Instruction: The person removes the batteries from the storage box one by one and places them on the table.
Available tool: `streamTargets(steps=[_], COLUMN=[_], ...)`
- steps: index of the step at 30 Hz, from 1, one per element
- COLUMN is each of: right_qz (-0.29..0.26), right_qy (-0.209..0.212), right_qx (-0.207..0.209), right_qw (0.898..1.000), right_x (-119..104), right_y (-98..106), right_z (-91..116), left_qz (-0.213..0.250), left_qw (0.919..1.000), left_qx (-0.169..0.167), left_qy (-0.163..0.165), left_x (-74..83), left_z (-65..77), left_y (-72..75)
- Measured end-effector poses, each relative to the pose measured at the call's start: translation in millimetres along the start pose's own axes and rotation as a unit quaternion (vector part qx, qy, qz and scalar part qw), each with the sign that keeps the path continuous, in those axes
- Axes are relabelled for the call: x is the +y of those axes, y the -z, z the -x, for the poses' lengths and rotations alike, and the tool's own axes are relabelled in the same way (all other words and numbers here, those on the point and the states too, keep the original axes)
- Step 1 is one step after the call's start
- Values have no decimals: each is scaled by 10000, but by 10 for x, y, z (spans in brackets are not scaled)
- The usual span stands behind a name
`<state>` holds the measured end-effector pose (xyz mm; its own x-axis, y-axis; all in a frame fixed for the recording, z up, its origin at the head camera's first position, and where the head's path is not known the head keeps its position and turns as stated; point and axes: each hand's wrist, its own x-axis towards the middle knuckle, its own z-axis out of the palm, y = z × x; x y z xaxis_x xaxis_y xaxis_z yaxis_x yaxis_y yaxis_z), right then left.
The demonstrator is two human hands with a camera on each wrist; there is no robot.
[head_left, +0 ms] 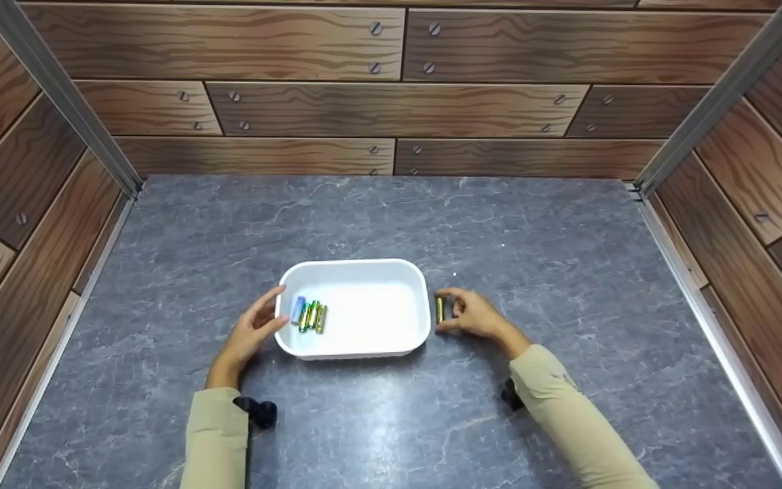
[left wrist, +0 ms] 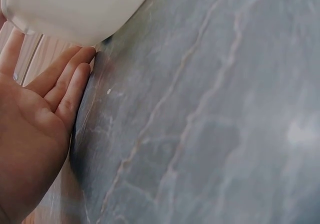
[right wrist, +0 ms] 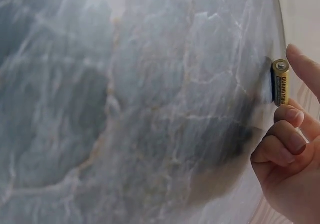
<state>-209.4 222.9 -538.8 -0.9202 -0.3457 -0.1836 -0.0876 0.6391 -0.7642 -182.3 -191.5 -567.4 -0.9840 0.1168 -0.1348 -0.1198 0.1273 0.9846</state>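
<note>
Left hand (head_left: 248, 331), fingers nearly straight, touches the tub (head_left: 370, 316) between my hands, presumably steadying it; right hand (head_left: 474, 314) curls thumb and finger round a battery (head_left: 440, 310), end to end.

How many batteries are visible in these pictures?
5: one blue battery and three green-gold batteries in the white tray, at its left end; one gold battery outside, by the right hand. None seems hidden.

Looks like a small lab-style booth: laid beneath left hand (head_left: 245, 336) and right hand (head_left: 478, 314) with a marble-patterned tabletop (head_left: 567, 272), walled beyond and beside both with plank-patterned panels (head_left: 262, 44), framed at far corners with metal posts (head_left: 63, 95).
</note>
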Motion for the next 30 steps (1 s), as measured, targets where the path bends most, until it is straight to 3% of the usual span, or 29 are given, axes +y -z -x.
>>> streamTargets(steps=[15, 25, 30], right_qz=[-140, -376, -247], right_qy=[441, 716, 907], right_qx=[400, 154, -57], right_qw=[9981, 9966, 9956], right_x=[-270, -555, -681], right_y=[115, 39, -45], right_z=[34, 55, 42], left_qz=[119, 77, 56], left_qw=[9999, 10000, 10000], left_qx=[7, -25, -20], left_qy=[-3, -25, -67], left_x=[-30, -29, -30], left_z=[-6, -10, -14], left_y=[1, -2, 1])
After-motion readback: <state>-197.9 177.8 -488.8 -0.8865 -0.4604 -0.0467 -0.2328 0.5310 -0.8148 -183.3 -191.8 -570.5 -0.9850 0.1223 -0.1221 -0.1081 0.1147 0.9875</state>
